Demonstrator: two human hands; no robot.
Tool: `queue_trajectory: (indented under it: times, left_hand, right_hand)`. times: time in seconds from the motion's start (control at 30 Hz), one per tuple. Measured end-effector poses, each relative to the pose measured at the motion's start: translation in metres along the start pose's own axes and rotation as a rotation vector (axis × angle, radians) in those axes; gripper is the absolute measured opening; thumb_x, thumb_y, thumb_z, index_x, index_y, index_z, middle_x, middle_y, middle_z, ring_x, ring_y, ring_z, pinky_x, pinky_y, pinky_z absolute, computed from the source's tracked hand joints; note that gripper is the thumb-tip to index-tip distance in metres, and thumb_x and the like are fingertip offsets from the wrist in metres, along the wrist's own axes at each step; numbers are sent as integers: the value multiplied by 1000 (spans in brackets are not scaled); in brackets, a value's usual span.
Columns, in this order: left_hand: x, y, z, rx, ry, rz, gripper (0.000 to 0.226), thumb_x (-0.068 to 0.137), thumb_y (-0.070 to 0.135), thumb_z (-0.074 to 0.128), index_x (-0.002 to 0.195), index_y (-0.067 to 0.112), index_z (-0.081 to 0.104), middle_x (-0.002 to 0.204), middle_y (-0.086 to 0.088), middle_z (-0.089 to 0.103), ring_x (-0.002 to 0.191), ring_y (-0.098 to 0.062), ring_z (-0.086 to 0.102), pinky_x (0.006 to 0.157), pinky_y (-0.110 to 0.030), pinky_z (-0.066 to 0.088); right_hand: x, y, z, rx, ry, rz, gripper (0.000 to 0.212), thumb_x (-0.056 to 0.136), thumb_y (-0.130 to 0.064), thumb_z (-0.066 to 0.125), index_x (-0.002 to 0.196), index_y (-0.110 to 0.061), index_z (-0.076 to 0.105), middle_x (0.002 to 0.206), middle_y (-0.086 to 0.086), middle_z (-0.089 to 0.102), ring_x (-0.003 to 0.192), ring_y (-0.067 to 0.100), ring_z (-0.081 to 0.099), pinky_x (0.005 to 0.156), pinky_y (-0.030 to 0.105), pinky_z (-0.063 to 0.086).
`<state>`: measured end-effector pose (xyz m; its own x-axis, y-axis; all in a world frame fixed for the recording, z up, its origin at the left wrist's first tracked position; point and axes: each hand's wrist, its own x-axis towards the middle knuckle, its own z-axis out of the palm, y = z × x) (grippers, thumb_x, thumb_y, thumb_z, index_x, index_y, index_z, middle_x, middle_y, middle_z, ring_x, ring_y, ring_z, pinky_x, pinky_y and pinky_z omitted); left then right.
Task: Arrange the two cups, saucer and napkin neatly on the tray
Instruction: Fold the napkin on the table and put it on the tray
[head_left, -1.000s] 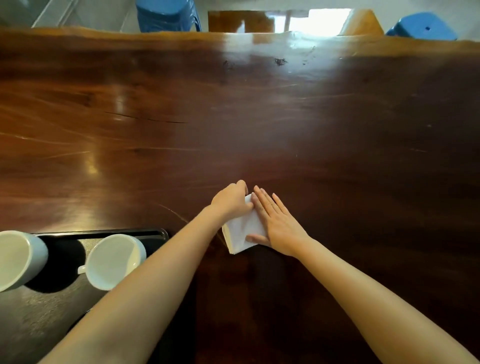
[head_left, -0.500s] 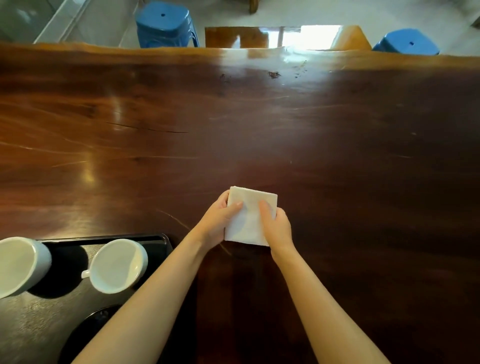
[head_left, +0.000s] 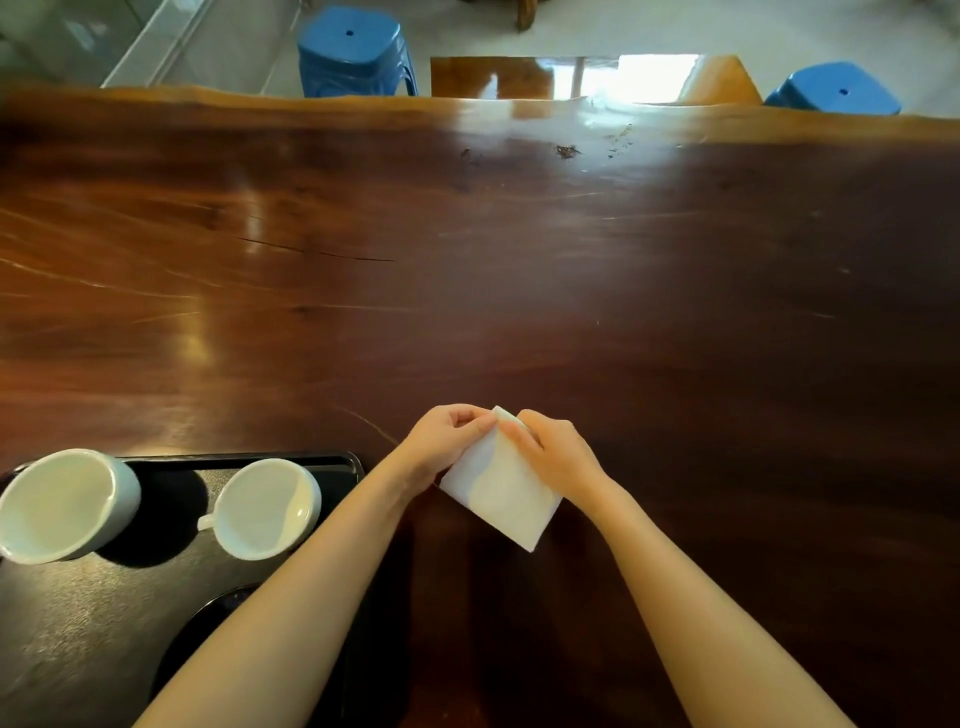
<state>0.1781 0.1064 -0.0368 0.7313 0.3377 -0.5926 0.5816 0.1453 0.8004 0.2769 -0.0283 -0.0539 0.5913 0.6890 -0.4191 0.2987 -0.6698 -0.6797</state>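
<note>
A folded white napkin (head_left: 501, 493) hangs like a diamond just above the dark wooden table, right of the tray. My left hand (head_left: 447, 441) and my right hand (head_left: 553, 449) both pinch its top corner. A black tray (head_left: 322, 460) lies at the lower left. Two white cups stand on it, one (head_left: 62, 506) at the far left and one (head_left: 265, 509) near the tray's right side with its handle pointing left. A dark saucer (head_left: 208, 623) lies nearer me on the tray, mostly hidden under my left forearm.
The broad wooden table (head_left: 571, 286) stretches far ahead and to the right. Beyond its far edge stand two blue stools (head_left: 356, 52) (head_left: 834, 91) and a smaller wooden table (head_left: 519, 75).
The napkin was pressed flat on the table, then held square in both hands. Now it is turned to a diamond and pinched at its top corner. The view has tilted up slightly.
</note>
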Motion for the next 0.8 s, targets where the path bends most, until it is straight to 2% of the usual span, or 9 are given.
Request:
queue_trajectory:
  times: [0.13, 0.2, 0.27, 0.37, 0.47, 0.53, 0.63, 0.7, 0.8]
  left_hand:
    - [-5, -7, 6, -119, 137, 9, 22, 95, 25, 53, 109, 13, 64, 105, -6, 68, 92, -19, 64, 76, -29, 53]
    - [-8, -10, 9, -190, 173, -16, 24, 96, 28, 51, 112, 15, 61, 112, -8, 67, 100, -22, 64, 83, -35, 53]
    - [-12, -9, 16, -219, 223, -61, 24, 95, 32, 49, 111, 17, 58, 112, -3, 63, 104, -21, 61, 87, -36, 51]
    - [-17, 2, 28, -149, 371, -68, 33, 94, 44, 44, 100, 14, 56, 88, 6, 54, 86, -13, 52, 71, -28, 43]
    - [-21, 7, 31, -16, 491, -1, 37, 96, 44, 40, 75, 15, 50, 75, 5, 49, 73, -13, 47, 58, -24, 37]
    - [-26, 7, 32, 2, 517, 14, 35, 97, 42, 40, 70, 20, 45, 73, 6, 48, 68, -10, 46, 56, -22, 36]
    - [-36, 7, 30, -17, 522, 32, 36, 97, 41, 41, 67, 21, 41, 70, 6, 45, 64, -9, 43, 55, -23, 34]
    - [-46, 7, 25, -51, 519, 49, 38, 97, 41, 40, 65, 20, 38, 69, 5, 43, 62, -8, 40, 55, -23, 34]
    - [-63, 11, 12, -55, 556, 71, 43, 97, 44, 37, 62, 20, 35, 65, 4, 40, 60, -9, 38, 54, -25, 32]
  right_hand:
    - [-2, 7, -6, 250, 133, 208, 41, 90, -48, 50, 66, -15, 49, 65, -2, 46, 62, 12, 43, 57, 27, 36]
    - [-4, 4, -3, 396, 169, 375, 39, 91, -47, 48, 77, -11, 53, 74, 0, 50, 68, 13, 48, 62, 30, 43]
    - [-6, -5, 5, 411, 216, 449, 36, 94, -43, 41, 88, -10, 52, 79, -1, 49, 71, 13, 46, 65, 31, 40]
    - [-8, -24, 18, 349, 368, 354, 33, 97, -38, 35, 89, -11, 50, 75, -6, 46, 70, 12, 46, 60, 30, 35]
    - [-11, -36, 24, 295, 466, 288, 37, 99, -38, 31, 81, -10, 47, 69, -5, 45, 61, 10, 43, 51, 28, 32]
    - [-13, -40, 26, 271, 490, 287, 39, 99, -38, 30, 80, -9, 48, 67, -4, 46, 64, 15, 47, 52, 29, 33]
    - [-18, -43, 27, 307, 488, 354, 44, 98, -43, 29, 89, -9, 54, 77, 0, 53, 76, 17, 54, 62, 30, 40]
    - [-26, -46, 28, 286, 448, 381, 46, 97, -46, 29, 78, -11, 53, 73, 0, 51, 70, 15, 51, 60, 29, 38]
    - [-39, -60, 31, 226, 472, 336, 49, 98, -42, 32, 59, -14, 40, 61, -1, 44, 56, 12, 42, 50, 27, 31]
